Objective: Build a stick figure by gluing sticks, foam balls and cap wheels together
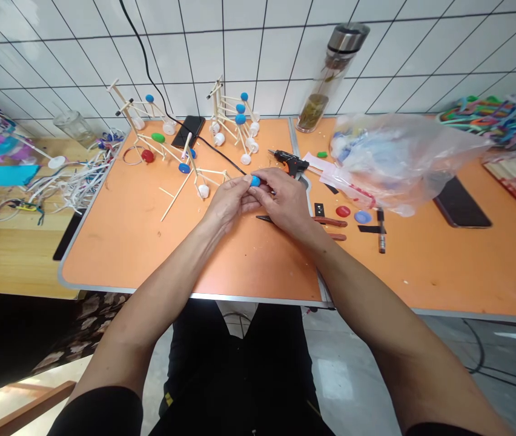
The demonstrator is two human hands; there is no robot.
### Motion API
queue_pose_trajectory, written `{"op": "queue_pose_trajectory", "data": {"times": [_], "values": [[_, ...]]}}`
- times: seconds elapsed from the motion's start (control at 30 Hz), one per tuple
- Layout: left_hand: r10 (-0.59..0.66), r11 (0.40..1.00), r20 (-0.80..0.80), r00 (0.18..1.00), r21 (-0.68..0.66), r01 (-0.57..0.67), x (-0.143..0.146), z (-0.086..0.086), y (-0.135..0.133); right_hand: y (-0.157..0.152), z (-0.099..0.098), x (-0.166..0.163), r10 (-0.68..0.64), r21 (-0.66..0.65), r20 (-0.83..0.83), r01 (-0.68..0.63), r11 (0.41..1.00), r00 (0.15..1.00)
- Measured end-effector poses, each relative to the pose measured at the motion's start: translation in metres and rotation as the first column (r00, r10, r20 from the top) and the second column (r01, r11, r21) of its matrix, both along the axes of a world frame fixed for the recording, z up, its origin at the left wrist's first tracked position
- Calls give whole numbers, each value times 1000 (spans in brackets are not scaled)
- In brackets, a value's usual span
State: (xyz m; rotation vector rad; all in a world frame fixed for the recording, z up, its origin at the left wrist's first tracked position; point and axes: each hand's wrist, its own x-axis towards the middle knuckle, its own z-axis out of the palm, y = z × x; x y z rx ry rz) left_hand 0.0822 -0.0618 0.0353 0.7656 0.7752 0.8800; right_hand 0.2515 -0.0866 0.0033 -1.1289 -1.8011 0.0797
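Both hands meet over the middle of the orange table. A small blue bottle cap [255, 180] is pinched between the fingertips of my left hand [231, 198] and my right hand [281, 195]; both are closed round it, and their lower fingers are partly hidden. Just left of them lies a stick frame [208, 175] with a white cap [203, 191] and a blue cap [184, 168]. Pliers [330, 221] with red-brown handles rest partly beneath my right hand and forearm. Behind that hand is a black glue gun [291, 161].
Two more stick structures with caps [233, 115] [142, 121] stand near the tiled wall. A phone [189, 131], a tall glass bottle [326, 82] and a plastic bag [403, 154] are further back. Loose red [343, 211] and light-blue caps [362, 217] lie right, near a second phone [461, 203].
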Motion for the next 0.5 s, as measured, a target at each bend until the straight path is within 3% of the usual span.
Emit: {"op": "queue_pose_trajectory", "data": {"times": [0.5], "values": [[5, 1000, 5, 1000, -25, -4, 0, -3, 1, 0, 0, -1, -10, 7, 20, 9, 1000, 1000]]}}
